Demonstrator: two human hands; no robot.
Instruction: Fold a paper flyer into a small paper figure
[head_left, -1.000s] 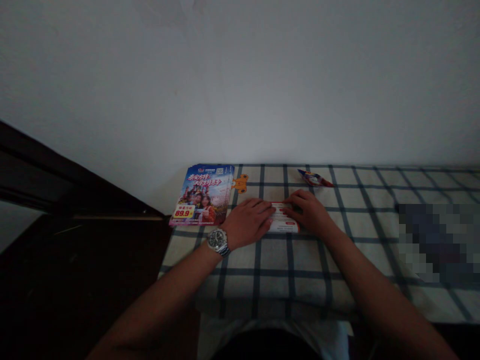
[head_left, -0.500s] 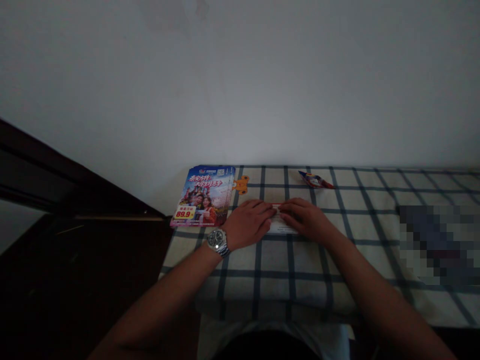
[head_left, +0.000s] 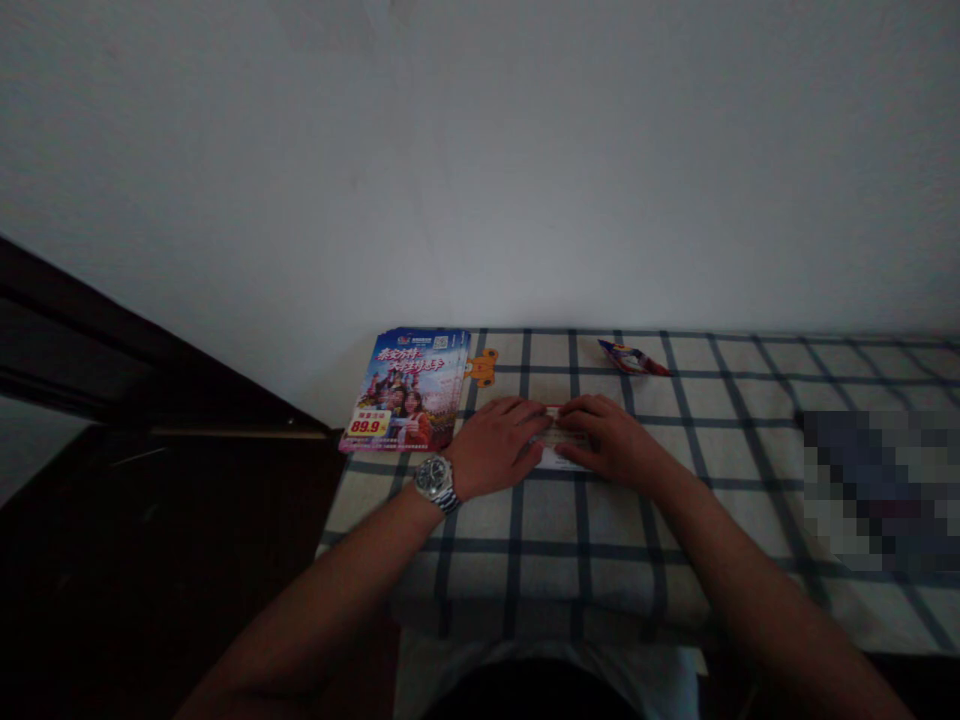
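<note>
Both hands lie on a small folded white paper with red print (head_left: 556, 441) in the middle of a checked cloth (head_left: 615, 540). My left hand (head_left: 495, 443), with a metal watch (head_left: 435, 480) on the wrist, presses flat on the paper's left part, fingers stretched out. My right hand (head_left: 611, 437) presses on its right part with fingers together and extended, covering most of it. The fingertips of the two hands nearly meet over the paper.
A stack of colourful flyers (head_left: 409, 390) lies left of my hands at the cloth's far left corner. An orange cut-out shape (head_left: 481, 367) sits beside it. A small red and blue wrapper (head_left: 631, 358) lies near the wall. Dark wooden furniture (head_left: 150, 480) stands at left.
My right hand has slid left over the paper toward the left hand, and less of the paper shows now. The left hand has barely moved.
</note>
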